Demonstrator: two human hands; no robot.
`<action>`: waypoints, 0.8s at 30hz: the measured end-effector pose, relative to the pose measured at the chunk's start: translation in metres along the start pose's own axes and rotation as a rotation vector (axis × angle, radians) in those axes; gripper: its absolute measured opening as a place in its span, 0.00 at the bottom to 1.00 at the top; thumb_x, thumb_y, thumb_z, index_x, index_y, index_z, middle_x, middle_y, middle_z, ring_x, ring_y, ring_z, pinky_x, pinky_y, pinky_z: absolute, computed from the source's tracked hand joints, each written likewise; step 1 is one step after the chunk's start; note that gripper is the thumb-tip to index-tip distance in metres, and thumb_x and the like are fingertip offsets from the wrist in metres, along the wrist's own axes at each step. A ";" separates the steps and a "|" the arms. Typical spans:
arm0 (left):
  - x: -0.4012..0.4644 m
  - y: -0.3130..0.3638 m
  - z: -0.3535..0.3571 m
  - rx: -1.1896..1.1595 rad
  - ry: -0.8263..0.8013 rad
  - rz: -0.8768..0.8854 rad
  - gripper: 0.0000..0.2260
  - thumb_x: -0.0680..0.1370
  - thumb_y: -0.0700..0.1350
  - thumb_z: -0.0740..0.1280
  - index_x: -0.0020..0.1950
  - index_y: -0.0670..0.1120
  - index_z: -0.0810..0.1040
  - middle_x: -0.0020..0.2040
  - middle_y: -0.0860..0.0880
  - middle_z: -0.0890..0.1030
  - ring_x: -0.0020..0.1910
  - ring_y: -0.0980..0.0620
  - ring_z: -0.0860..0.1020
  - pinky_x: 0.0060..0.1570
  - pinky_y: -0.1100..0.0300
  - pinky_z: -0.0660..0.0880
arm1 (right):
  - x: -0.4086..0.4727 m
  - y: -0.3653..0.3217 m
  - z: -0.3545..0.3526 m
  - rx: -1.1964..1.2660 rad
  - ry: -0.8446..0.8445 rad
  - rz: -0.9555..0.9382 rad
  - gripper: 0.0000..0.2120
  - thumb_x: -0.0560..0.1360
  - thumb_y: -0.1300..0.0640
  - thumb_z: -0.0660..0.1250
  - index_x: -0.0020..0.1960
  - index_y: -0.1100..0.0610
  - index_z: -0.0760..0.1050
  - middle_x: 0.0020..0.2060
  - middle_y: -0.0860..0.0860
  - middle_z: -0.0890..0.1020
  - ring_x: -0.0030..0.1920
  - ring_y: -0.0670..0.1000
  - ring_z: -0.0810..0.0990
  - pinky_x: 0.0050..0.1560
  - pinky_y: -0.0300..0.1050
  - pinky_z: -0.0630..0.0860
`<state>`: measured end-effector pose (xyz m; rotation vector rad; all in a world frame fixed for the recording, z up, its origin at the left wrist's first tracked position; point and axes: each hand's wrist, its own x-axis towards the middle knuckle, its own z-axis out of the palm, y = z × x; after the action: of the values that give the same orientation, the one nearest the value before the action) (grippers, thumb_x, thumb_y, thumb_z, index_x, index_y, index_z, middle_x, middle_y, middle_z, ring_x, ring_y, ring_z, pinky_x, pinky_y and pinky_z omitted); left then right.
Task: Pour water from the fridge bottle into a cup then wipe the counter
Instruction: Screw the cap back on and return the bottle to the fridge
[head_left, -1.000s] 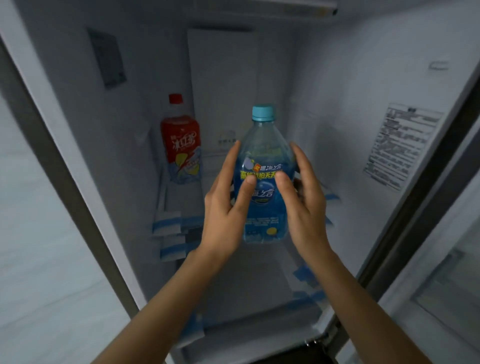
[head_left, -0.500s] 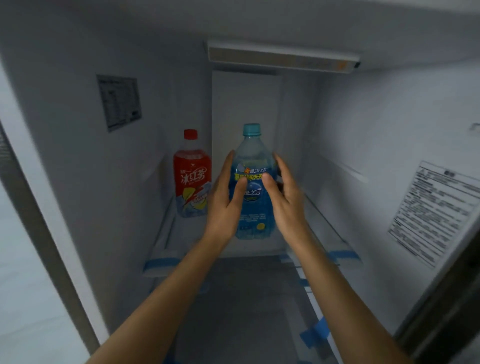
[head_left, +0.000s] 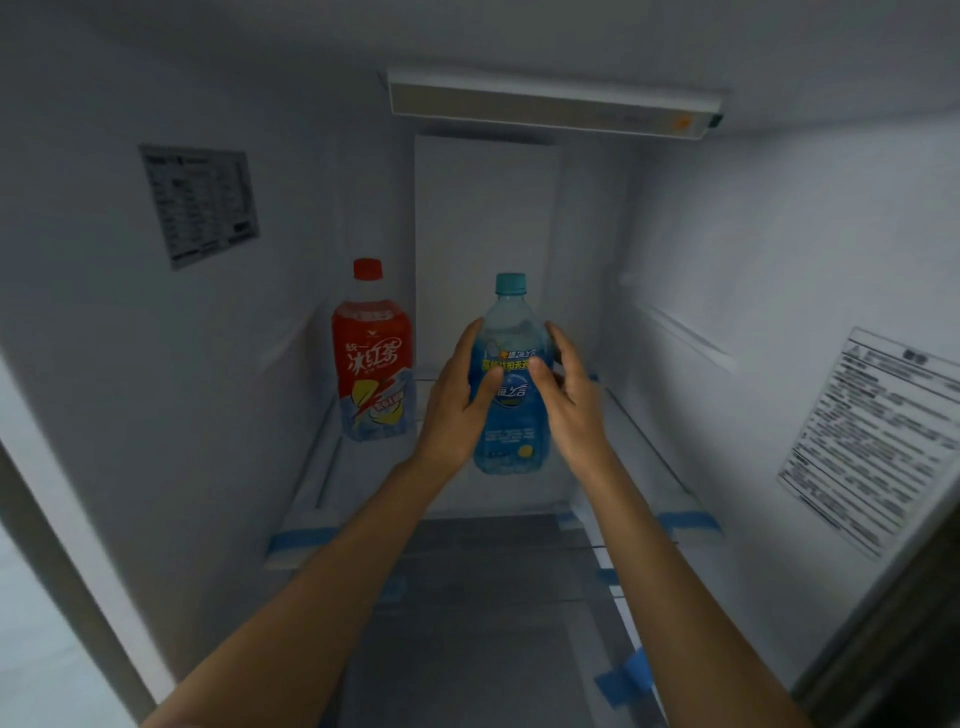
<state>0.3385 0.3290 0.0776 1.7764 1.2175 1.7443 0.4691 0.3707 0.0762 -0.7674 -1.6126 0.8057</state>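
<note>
Inside the white fridge compartment (head_left: 779, 260), an upright clear plastic bottle with a blue label and teal cap (head_left: 511, 410) stands on or just over the glass shelf (head_left: 644, 467); contact underneath cannot be told. Left hand (head_left: 457, 410) and right hand (head_left: 569, 405) wrap its sides, fingers behind, thumbs pressed on the label. Just left of this bottle stands a red-labelled, red-capped drink bottle (head_left: 373, 358). Above it a long light bar (head_left: 550, 106) crosses the ceiling.
</note>
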 end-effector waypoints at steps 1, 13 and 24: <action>0.000 -0.002 0.001 0.001 -0.009 0.003 0.20 0.82 0.46 0.60 0.70 0.64 0.60 0.65 0.60 0.74 0.64 0.59 0.74 0.63 0.50 0.73 | 0.000 0.002 -0.001 0.003 -0.002 0.008 0.29 0.77 0.44 0.61 0.75 0.51 0.60 0.64 0.52 0.76 0.62 0.48 0.78 0.61 0.52 0.76; 0.002 -0.010 -0.006 0.019 -0.109 0.048 0.22 0.82 0.45 0.61 0.74 0.54 0.60 0.66 0.55 0.74 0.64 0.58 0.74 0.63 0.57 0.72 | -0.004 0.002 -0.003 -0.021 -0.064 0.039 0.24 0.81 0.54 0.58 0.75 0.51 0.57 0.62 0.49 0.76 0.58 0.42 0.78 0.55 0.38 0.78; -0.003 0.003 -0.022 0.447 -0.120 -0.138 0.27 0.82 0.49 0.58 0.78 0.49 0.51 0.74 0.45 0.64 0.71 0.48 0.65 0.65 0.58 0.63 | -0.019 -0.031 -0.018 -0.350 -0.141 0.045 0.21 0.81 0.49 0.58 0.73 0.48 0.61 0.63 0.41 0.71 0.61 0.43 0.72 0.52 0.29 0.71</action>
<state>0.3193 0.3187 0.0813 1.9425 1.7315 1.3401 0.4879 0.3397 0.0946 -1.0149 -1.8973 0.6268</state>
